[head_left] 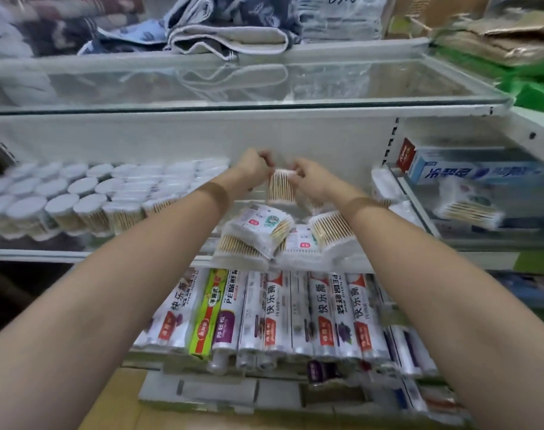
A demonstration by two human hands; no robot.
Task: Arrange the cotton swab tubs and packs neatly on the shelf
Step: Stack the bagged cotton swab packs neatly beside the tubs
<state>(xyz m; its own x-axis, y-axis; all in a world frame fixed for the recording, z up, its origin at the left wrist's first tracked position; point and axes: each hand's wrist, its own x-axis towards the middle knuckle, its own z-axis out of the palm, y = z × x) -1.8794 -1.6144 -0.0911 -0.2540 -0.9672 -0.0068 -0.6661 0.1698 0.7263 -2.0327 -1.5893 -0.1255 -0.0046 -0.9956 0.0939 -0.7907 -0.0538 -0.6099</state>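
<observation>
While outstretched, both hands on pack (281,187).

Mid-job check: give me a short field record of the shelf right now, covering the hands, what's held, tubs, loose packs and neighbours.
left hand: pinching the top left edge of the held pack
right hand: pinching its top right edge
held pack: cotton swabs, upright, raised above the shelf
tubs: white-lidded, in rows on the left part of the shelf
loose packs: untidy, overlapping pile at the shelf front, under the hands
shelf: white front edge, glass shelf above
below: boxed wrap rolls side by side
right bay: toothpaste box
</observation>
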